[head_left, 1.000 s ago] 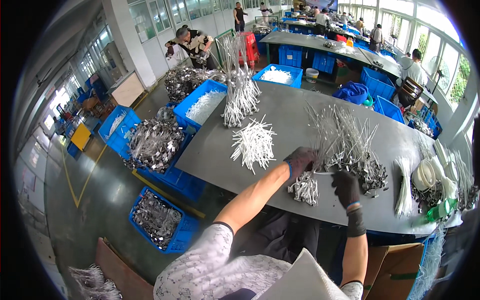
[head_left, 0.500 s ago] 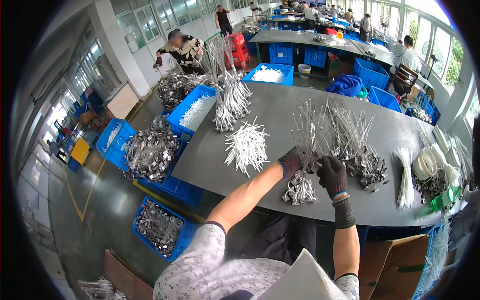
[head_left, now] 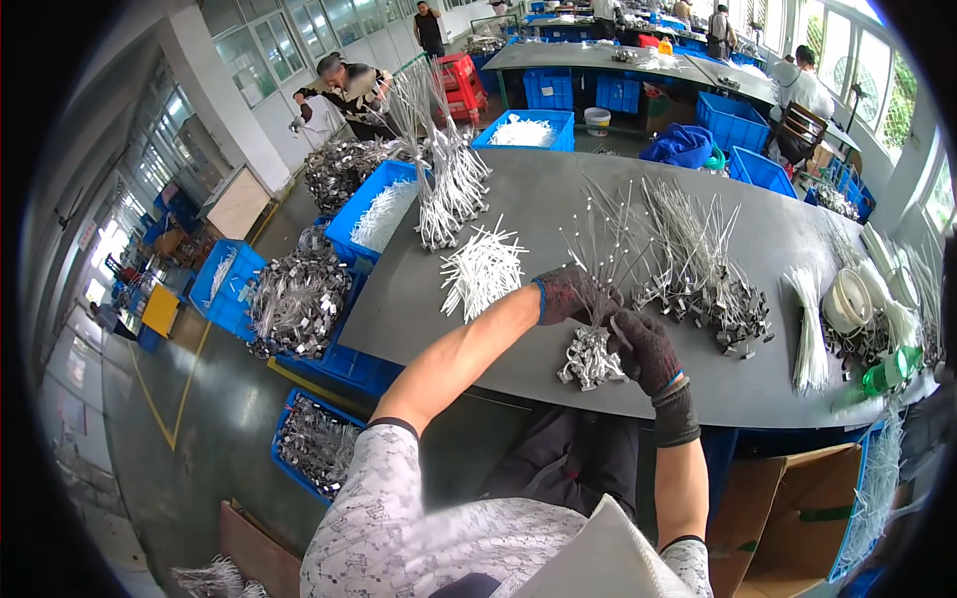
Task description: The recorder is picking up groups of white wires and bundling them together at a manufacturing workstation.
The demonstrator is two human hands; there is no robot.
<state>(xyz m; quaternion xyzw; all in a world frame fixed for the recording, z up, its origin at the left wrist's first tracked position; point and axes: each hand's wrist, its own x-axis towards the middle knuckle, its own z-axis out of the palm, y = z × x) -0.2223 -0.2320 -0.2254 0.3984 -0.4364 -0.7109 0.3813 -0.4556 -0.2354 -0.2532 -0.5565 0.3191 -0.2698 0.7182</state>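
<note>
Over the near edge of the grey table, my left hand (head_left: 568, 297), in a dark knitted glove, is closed around a bundle of thin wires (head_left: 592, 357). The bundle's silvery clip-like ends point down towards the tabletop, and its loose wires fan upward. My right hand (head_left: 646, 349), gloved the same way, is closed against the bundle's right side; its fingertips are partly hidden, so what they pinch cannot be made out. A loose heap of short white tubes (head_left: 482, 271) lies to the left. Right of my hands is a pile of similar wires with dark metal ends (head_left: 703, 299).
Wire bundles with white lower ends (head_left: 449, 194) stand at the table's far left corner. White strips (head_left: 806, 329), a white tub (head_left: 847, 304) and a green bottle (head_left: 890, 371) are on the right. Blue crates (head_left: 374, 214) flank the table; a co-worker (head_left: 349, 95) bends beyond them.
My right hand has moved left, from beside the bundle to against it. My left hand has shifted slightly left and its wrist has turned. The whole view has tilted a little.
</note>
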